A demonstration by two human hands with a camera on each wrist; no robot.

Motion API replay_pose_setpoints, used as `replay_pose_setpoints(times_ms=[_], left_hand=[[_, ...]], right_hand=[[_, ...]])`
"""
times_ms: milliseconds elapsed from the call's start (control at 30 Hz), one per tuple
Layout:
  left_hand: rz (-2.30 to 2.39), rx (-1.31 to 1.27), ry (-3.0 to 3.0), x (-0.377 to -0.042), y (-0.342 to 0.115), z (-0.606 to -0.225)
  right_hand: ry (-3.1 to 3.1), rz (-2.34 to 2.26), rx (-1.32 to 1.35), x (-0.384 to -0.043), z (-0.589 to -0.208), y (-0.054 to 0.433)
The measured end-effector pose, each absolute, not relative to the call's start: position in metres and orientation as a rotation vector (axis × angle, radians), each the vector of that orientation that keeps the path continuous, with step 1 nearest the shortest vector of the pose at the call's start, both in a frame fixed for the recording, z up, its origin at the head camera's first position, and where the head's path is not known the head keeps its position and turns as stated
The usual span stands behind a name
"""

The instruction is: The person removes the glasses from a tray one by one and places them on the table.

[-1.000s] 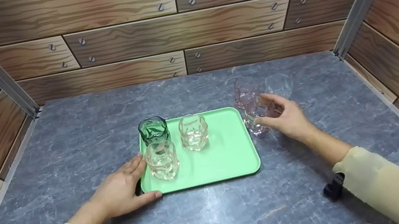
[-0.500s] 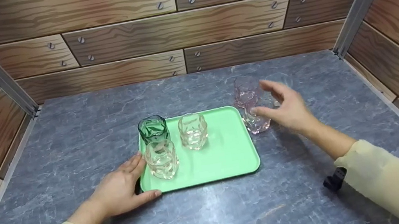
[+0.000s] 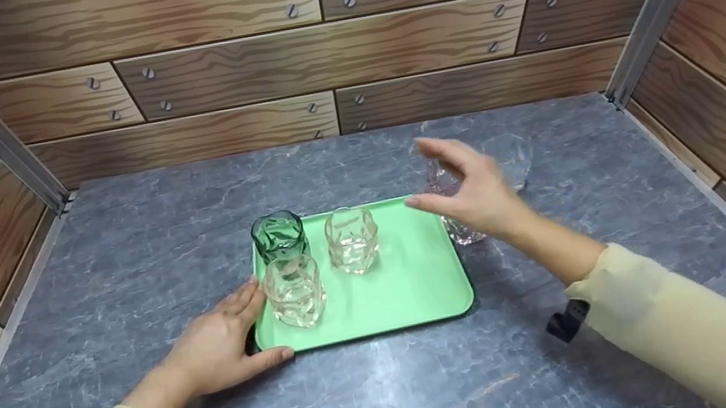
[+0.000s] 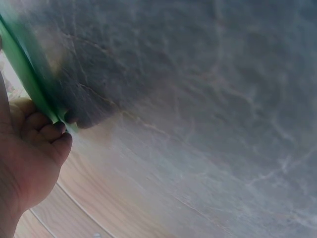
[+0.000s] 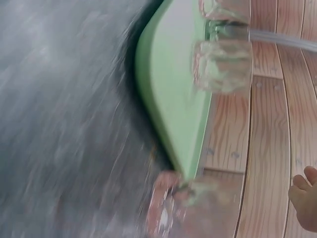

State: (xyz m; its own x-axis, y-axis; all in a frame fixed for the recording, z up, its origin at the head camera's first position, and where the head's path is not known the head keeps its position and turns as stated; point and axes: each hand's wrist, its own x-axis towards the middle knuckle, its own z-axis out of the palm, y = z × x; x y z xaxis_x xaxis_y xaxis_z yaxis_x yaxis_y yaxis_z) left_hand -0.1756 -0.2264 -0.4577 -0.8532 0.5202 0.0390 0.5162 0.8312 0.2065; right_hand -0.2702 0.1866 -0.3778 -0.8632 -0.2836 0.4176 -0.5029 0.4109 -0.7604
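Observation:
In the head view my left hand point(image 3: 222, 347) holds the near left corner of a green tray point(image 3: 413, 297), fingers along its left side and thumb at its front edge. On the tray stand a dark green glass point(image 3: 279, 234), a clear glass point(image 3: 296, 297) in front of it and another clear glass point(image 3: 352, 241) to the right. My right hand point(image 3: 481, 197) hovers over the tray's right edge, thumb and fingers spread with nothing between them. Partly hidden behind it are a pinkish glass point(image 3: 442, 181) and a nearer faceted glass point(image 3: 466, 231) right beside the tray.
A pale, bluish clear glass point(image 3: 513, 156) stands farther back on the right of the grey marbled table point(image 3: 377, 396). Wood-patterned walls point(image 3: 327, 58) with metal corner posts point(image 3: 653, 2) enclose the table at the back and sides.
My right hand has let go of the faceted glass beside the tray, drawn back from it, then swung left over the tray's right edge. The left hand and tray have stayed in place.

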Motion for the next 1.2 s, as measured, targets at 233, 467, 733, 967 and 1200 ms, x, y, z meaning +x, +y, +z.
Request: replay_pose_setpoints(times_ms=[233, 467, 733, 967, 1200], left_hand=[[0.338, 0.854, 2.996, -0.175, -0.227, -0.458], [0.357, 0.879, 3.006, -0.175, -0.227, -0.460], [0.358, 0.876, 3.003, -0.176, -0.228, -0.460], [0.356, 0.882, 3.008, -0.175, -0.228, -0.460], [0.348, 0.873, 3.006, -0.175, -0.228, -0.461]], right_hand=[[-2.564, 1.504, 0.724, -0.273, -0.389, 0.149], [-2.694, 1.521, 0.740, -0.275, -0.404, 0.128], [-2.765, 1.598, 0.759, -0.279, -0.418, 0.116], [-2.807, 1.616, 0.737, -0.281, -0.426, 0.111], [-2.820, 1.652, 0.698, -0.282, -0.431, 0.108]])
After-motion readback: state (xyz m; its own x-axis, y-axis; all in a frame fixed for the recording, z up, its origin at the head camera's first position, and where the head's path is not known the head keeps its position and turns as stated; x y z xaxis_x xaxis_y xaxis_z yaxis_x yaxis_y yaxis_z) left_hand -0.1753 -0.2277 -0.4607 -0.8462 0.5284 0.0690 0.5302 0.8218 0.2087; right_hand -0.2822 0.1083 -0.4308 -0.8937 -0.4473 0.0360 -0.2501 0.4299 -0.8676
